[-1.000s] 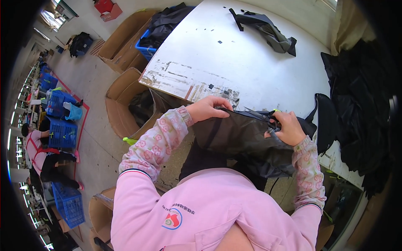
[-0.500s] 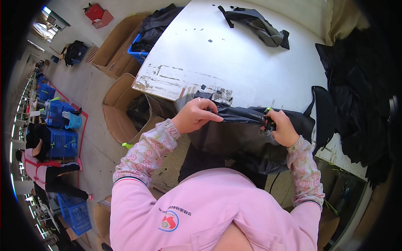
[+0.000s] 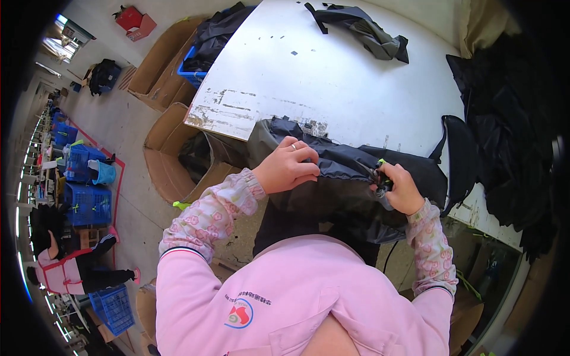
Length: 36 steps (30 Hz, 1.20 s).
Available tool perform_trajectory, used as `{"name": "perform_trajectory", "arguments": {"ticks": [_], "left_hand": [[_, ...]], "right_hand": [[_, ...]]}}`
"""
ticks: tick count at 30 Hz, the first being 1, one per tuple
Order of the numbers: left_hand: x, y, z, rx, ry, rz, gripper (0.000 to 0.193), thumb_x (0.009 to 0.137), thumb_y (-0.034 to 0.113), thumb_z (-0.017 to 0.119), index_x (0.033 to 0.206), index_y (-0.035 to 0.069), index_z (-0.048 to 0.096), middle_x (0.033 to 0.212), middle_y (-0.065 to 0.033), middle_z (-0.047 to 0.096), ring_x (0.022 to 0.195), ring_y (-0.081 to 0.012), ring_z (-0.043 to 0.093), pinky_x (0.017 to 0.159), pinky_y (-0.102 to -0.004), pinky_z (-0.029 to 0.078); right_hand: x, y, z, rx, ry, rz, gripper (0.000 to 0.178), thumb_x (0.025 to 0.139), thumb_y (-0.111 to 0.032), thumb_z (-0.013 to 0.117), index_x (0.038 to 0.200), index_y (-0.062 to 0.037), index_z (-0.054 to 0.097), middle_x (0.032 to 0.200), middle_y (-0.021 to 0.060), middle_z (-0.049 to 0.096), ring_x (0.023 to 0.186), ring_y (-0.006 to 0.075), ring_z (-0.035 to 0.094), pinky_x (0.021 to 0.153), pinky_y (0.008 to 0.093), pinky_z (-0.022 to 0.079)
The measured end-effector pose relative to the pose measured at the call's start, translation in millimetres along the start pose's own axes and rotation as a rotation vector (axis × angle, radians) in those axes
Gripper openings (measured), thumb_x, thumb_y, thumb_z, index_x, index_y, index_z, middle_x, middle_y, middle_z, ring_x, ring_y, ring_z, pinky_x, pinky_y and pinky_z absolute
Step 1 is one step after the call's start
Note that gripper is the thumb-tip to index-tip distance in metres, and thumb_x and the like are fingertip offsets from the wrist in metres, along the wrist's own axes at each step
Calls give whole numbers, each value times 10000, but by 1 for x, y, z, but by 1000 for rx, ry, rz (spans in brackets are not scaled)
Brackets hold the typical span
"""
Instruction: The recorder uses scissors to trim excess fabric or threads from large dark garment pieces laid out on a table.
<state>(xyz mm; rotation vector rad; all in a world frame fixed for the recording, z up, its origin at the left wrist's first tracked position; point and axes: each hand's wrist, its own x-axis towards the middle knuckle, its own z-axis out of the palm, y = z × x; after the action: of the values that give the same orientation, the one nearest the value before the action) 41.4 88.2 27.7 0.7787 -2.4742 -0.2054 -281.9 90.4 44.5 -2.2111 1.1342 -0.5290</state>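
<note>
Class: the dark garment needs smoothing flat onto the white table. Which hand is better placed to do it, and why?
Probably the left hand: it lies fairly flat on the dark garment at the white table edge, while the right hand is clenched around bunched fabric.

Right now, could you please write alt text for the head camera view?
A person in a pink top grips a dark garment with the left hand and right hand at a white table's edge. Cardboard boxes stand left.

A garment (image 3: 356,172) lies on the table's (image 3: 332,89) near edge, cardboard boxes (image 3: 172,148) left of it.
</note>
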Motion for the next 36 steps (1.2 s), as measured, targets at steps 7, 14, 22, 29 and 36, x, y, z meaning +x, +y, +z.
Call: {"name": "perform_trajectory", "arguments": {"ticks": [7,14,22,29,36], "left_hand": [[2,-40,19,-1254,-297,-657,116,882,136,669,916,34,624,853,25,623,813,-58,543,741,-226,447],[4,-37,18,-1249,-387,-577,164,849,94,701,981,21,638,877,34,611,850,-56,545,802,-217,439],[-3,-35,13,-1176,-322,-552,178,824,60,717,998,35,692,900,7,617,866,-78,546,805,-229,440],[-5,-33,9,-1204,-265,-617,156,826,15,683,980,29,699,910,4,625,869,-74,553,797,-227,444],[-6,-30,8,-1283,-219,-719,149,834,3,663,978,25,697,909,15,644,827,-46,570,736,-195,461]], "right_hand": [[6,10,-1,383,-168,152,260,718,-42,767,864,-3,556,748,119,588,673,214,542,643,291,439],[17,20,-5,236,-241,133,369,697,-220,813,866,-7,563,751,126,580,676,264,537,656,338,438],[27,9,-39,-315,-339,-37,607,598,-517,813,925,-67,570,809,54,596,733,246,568,757,348,355],[26,3,-35,-378,-387,-70,640,584,-579,797,894,-74,555,787,45,571,757,237,576,756,357,350],[25,-2,-24,-380,-300,-111,637,585,-587,791,889,-73,569,778,40,582,781,239,577,744,361,344]]}}
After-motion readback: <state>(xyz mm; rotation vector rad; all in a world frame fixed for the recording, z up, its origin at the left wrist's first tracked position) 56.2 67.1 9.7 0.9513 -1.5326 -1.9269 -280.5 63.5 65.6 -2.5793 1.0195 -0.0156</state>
